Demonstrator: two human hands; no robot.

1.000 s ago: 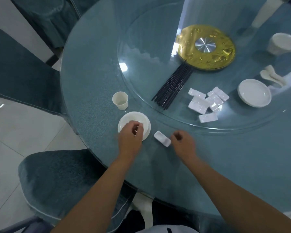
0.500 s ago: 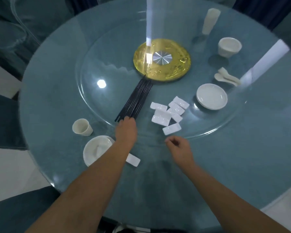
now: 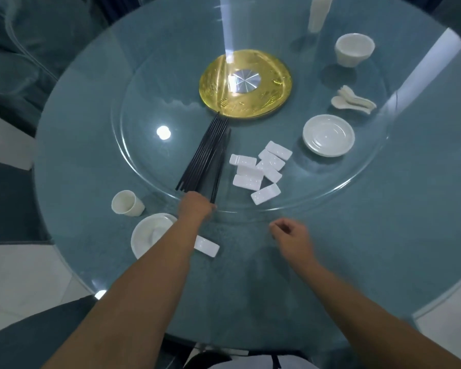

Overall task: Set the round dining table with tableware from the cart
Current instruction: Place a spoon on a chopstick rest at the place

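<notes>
At centre frame the left hand (image 3: 196,206) is reaching the near ends of the black chopsticks (image 3: 206,158) on the table's (image 3: 357,262) glass turntable; whether its grip is holding any, I cannot tell. They are looking thin, stiff, light and slippery, so pinching two near those ends seems best. The right hand (image 3: 293,235) is hovering loosely curled, holding nothing.

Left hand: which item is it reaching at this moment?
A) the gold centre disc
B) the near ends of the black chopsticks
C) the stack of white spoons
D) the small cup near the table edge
B: the left hand sits at the near ends of the black chopsticks on the glass turntable.
</notes>
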